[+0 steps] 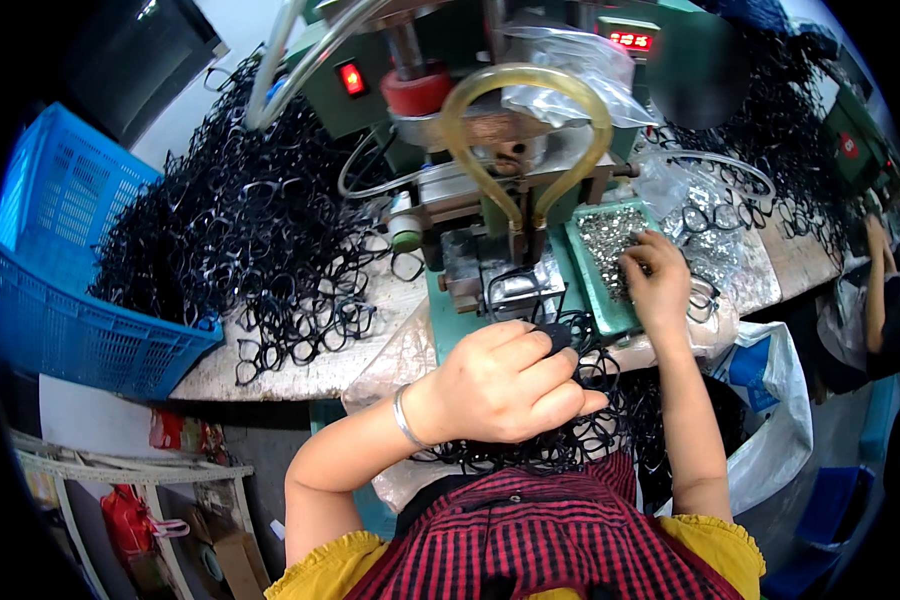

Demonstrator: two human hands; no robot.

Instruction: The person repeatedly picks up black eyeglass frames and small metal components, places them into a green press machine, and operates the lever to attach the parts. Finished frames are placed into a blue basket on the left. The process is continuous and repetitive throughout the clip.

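Observation:
My left hand (510, 385), with a metal bangle at the wrist, is closed in front of the bench press. Its fingers curl by a black piece (554, 338); whether they grip it is hidden. My right hand (660, 288) reaches to the green tray (618, 318) of small shiny metal parts (610, 238). Thumb and forefinger are bent together there, and anything between them is too small to make out. Just beyond my left hand, dark thin rims like an eyeglass frame show at the press's metal fixture (515, 284). Black eyeglass frames (600, 405) lie heaped below my hands.
A large heap of black eyeglass frames (260, 200) covers the bench at left, beside a blue plastic crate (100, 330). A yellowish hose (455, 100) loops before the press. More frames (780, 130) lie far right, where another person's arm (876, 290) shows. A white sack (785, 420) hangs at right.

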